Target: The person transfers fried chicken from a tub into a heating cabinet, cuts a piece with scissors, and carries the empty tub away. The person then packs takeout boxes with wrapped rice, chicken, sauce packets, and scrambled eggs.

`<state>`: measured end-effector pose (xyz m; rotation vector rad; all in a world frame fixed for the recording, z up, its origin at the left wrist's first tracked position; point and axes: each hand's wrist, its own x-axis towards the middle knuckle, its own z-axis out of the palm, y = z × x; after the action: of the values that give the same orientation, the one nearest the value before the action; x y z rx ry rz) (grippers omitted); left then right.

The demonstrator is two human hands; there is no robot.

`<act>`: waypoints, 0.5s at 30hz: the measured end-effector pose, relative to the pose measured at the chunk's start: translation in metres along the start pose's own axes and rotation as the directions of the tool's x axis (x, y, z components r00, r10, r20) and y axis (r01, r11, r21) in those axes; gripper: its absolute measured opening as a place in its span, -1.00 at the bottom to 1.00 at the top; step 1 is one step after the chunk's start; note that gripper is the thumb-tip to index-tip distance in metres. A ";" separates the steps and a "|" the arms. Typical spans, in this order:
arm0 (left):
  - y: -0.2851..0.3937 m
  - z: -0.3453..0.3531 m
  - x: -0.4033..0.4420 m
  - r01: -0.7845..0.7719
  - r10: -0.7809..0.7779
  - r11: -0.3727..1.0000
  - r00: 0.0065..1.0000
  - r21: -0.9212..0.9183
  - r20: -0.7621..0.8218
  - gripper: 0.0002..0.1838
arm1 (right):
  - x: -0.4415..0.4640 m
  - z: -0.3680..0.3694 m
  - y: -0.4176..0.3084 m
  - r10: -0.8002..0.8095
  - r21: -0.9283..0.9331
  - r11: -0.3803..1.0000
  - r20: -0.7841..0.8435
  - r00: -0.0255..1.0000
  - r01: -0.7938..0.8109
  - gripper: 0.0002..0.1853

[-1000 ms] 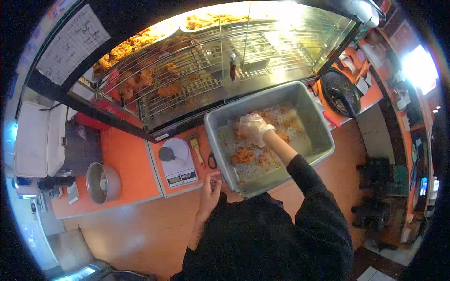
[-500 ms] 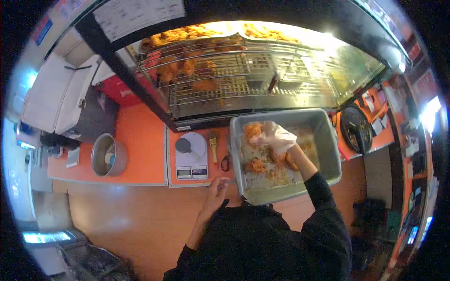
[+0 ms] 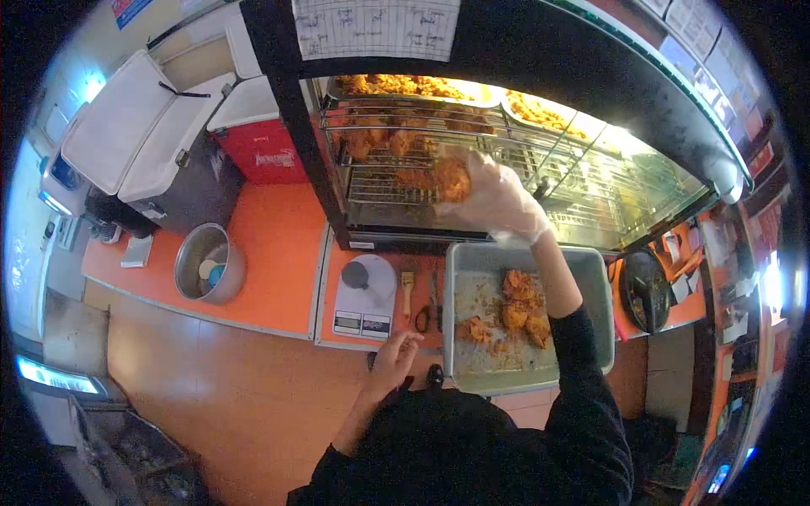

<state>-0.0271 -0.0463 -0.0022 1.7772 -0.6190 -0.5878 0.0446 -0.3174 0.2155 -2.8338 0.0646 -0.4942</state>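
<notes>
A clear plastic glove covers my right hand (image 3: 499,201), which grips a piece of fried chicken (image 3: 452,179) in front of the lit display cabinet (image 3: 384,214). Inside the cabinet, more chicken pieces (image 3: 364,142) lie on wire racks. Below my right forearm, a grey tub (image 3: 601,314) holds several fried pieces (image 3: 517,314) and loose crumbs. My bare left hand (image 3: 396,357) is near the counter edge, left of the tub, with its fingers curled together; whether anything small is between them cannot be made out.
A white kitchen scale (image 3: 364,297), a brush (image 3: 407,291) and black-handled scissors (image 3: 428,317) lie left of the tub. Farther left are a metal pot (image 3: 209,266) and open cool boxes (image 3: 268,150). A black pan (image 3: 645,291) stands right of the tub.
My right hand has lifted a chicken piece out of the tub and moved it up to the cabinet. The view has shifted, and my left hand remains near the counter edge.
</notes>
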 end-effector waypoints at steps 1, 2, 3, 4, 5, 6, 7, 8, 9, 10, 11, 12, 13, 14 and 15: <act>-0.003 -0.002 0.001 -0.003 0.003 1.000 1.000 -0.002 -0.005 -0.80 | 0.012 -0.001 0.000 -0.038 -0.005 0.999 0.047 0.998 0.038 -0.21; -0.007 -0.002 0.000 0.006 -0.006 1.000 1.000 -0.023 -0.016 -0.80 | 0.022 -0.003 0.001 -0.074 -0.009 0.997 0.094 0.993 0.075 -0.18; -0.010 -0.003 0.001 0.012 -0.013 0.999 1.000 -0.044 -0.026 -0.80 | 0.031 0.014 0.019 -0.114 0.058 0.992 0.044 0.992 0.112 -0.19; -0.010 -0.004 0.000 0.006 -0.008 0.999 1.000 -0.045 -0.028 -0.80 | 0.039 0.030 0.037 -0.154 0.122 0.981 -0.007 0.988 0.154 -0.20; -0.008 -0.006 0.000 -0.020 0.019 0.999 0.999 -0.029 -0.034 -0.80 | 0.053 0.033 0.037 -0.130 -0.046 0.990 0.075 0.989 0.134 -0.23; -0.008 -0.008 0.001 -0.047 0.046 0.999 0.998 -0.013 -0.040 -0.80 | 0.061 0.034 0.039 -0.090 -0.214 0.969 0.151 0.984 0.122 -0.26; -0.010 -0.008 0.001 -0.054 0.053 0.998 0.998 -0.012 -0.041 -0.80 | 0.066 0.037 0.040 -0.032 -0.501 0.842 0.329 0.944 0.203 -0.31; -0.012 -0.007 0.001 -0.046 0.045 0.999 0.998 -0.029 -0.035 -0.80 | 0.073 0.045 0.048 -0.057 -0.448 0.876 0.269 0.961 0.177 -0.31; -0.014 -0.007 0.002 -0.035 0.034 0.998 0.999 -0.046 -0.028 -0.80 | 0.077 0.052 0.057 -0.092 -0.395 0.902 0.215 0.972 0.173 -0.32; -0.017 -0.006 0.003 -0.037 0.035 0.998 0.999 -0.048 -0.028 -0.80 | 0.078 0.060 0.066 -0.130 -0.359 0.915 0.171 0.977 0.185 -0.32; -0.019 -0.006 0.004 -0.038 0.037 0.999 0.999 -0.033 -0.026 -0.80 | 0.080 0.066 0.072 -0.160 -0.337 0.920 0.141 0.977 0.199 -0.32; -0.021 -0.006 0.003 -0.037 0.036 0.999 0.999 -0.019 -0.023 -0.80 | 0.081 0.071 0.079 -0.183 -0.331 0.919 0.122 0.976 0.213 -0.33; -0.021 -0.007 0.003 -0.034 0.034 0.999 0.999 -0.021 -0.021 -0.80 | 0.082 0.077 0.086 -0.200 -0.318 0.922 0.103 0.974 0.222 -0.33; -0.018 -0.009 0.004 -0.048 0.047 0.999 0.999 -0.011 -0.018 -0.80 | 0.081 0.081 0.091 -0.226 -0.306 0.921 0.082 0.971 0.240 -0.34; -0.017 -0.010 0.004 -0.060 0.060 0.998 0.998 -0.003 -0.014 -0.79 | 0.081 0.086 0.096 -0.250 -0.301 0.918 0.065 0.966 0.258 -0.34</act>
<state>-0.0151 -0.0375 -0.0162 1.7522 -0.6584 -0.5344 0.1497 -0.3961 0.1386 -3.1742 -0.2591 -0.5438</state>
